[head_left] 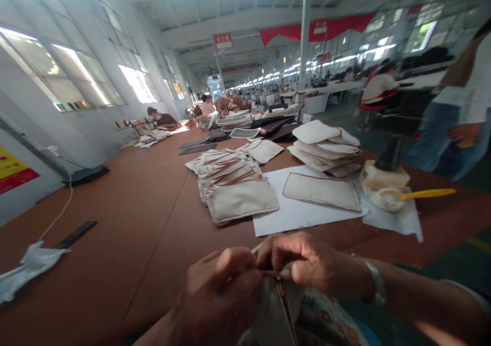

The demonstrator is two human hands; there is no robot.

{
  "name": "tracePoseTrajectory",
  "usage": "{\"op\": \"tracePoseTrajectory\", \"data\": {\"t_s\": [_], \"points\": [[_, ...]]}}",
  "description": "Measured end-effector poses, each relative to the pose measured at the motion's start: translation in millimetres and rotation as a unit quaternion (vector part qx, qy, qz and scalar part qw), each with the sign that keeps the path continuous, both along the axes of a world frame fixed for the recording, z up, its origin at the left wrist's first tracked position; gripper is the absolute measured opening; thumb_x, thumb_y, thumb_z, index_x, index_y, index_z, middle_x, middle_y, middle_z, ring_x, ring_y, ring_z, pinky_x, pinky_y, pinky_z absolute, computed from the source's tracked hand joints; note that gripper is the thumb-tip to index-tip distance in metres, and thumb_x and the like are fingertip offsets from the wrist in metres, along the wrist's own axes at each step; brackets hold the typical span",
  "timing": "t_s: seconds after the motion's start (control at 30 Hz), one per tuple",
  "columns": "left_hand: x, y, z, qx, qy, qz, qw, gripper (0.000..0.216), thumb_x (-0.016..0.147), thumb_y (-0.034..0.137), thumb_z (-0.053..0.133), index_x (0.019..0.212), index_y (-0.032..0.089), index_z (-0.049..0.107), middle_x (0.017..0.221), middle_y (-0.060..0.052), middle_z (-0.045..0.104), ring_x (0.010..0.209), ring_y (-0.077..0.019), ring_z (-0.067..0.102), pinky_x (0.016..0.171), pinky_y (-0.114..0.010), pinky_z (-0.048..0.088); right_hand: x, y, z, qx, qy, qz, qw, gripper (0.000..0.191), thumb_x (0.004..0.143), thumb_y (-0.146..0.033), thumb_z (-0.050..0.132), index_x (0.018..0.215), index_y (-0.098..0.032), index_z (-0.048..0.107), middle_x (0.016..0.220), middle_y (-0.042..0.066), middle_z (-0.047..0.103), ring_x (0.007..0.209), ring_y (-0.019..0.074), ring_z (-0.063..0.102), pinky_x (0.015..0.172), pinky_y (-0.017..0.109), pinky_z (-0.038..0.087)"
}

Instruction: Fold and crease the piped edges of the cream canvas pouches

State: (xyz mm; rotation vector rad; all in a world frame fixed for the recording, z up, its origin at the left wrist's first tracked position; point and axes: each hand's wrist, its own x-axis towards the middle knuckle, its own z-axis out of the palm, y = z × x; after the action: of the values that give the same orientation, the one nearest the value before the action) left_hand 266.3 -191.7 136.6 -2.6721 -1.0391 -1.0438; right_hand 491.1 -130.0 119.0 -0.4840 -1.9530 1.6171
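Observation:
Both of my hands are closed on a cream fabric pouch [276, 315] with a brown zipper edge, held at the near edge of the brown table [146, 223]. My left hand [220, 295] grips its left side. My right hand [307, 264], with a metal bracelet on the wrist, pinches the top by the zipper. Beyond my hands, one flat cream pouch [321, 190] with brown trim lies on a white sheet [291, 213]. A fanned pile of like pouches [233, 182] lies to its left.
A stack of cream pieces [326, 149] stands behind the sheet. A glue pot [385, 195] with a yellow-handled brush [425, 193] sits at the right. A crumpled white cloth [26, 269] and dark strip [76, 233] lie left. People [460, 106] work and walk at the right.

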Motion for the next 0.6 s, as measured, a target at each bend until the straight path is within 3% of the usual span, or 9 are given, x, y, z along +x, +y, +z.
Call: {"op": "tracePoseTrajectory", "data": {"t_s": [0.2,0.33,0.5,0.6], "points": [[6,5,1.3,0.084,0.067,0.019,0.994,0.012,0.086,0.01,0.059,0.092,0.018,0.065,0.081,-0.002,0.067,0.061,-0.0126,0.06,0.063,-0.025,0.045,-2,-6,-0.1,-0.006,-0.009,-0.06,0.998,0.013,0.072,-0.007,0.054,0.078,-0.014,0.063,0.092,0.006,0.07,0.089,0.0195,0.063,0.079,0.029,0.048],[12,2,-3.5,0.09,0.103,0.045,0.99,0.012,0.088,0.01,0.054,0.089,0.018,0.062,0.08,-0.003,0.067,0.056,-0.0135,0.059,0.062,-0.028,0.044,-6,-10,2.9,-0.004,-0.01,-0.075,0.997,0.008,0.072,-0.01,0.057,0.075,-0.014,0.063,0.092,0.007,0.072,0.089,0.0202,0.065,0.081,0.03,0.049],[9,-2,-14.9,0.146,0.132,0.042,0.98,0.017,0.088,0.008,0.05,0.103,0.009,0.059,0.091,-0.012,0.068,0.066,-0.0164,0.064,0.07,-0.03,0.051,-6,-11,4.8,-0.01,-0.028,-0.081,0.996,0.004,0.076,-0.015,0.061,0.074,-0.013,0.064,0.091,0.009,0.073,0.087,0.0212,0.065,0.077,0.029,0.05],[1,-5,-17.3,0.158,0.111,0.038,0.98,0.021,0.088,0.006,0.053,0.108,0.009,0.058,0.095,-0.013,0.068,0.079,-0.0183,0.066,0.076,-0.028,0.052,-1,-9,3.7,0.04,-0.057,-0.082,0.994,0.007,0.078,-0.013,0.061,0.082,-0.012,0.067,0.09,0.008,0.072,0.08,0.0186,0.064,0.069,0.026,0.048]]}}
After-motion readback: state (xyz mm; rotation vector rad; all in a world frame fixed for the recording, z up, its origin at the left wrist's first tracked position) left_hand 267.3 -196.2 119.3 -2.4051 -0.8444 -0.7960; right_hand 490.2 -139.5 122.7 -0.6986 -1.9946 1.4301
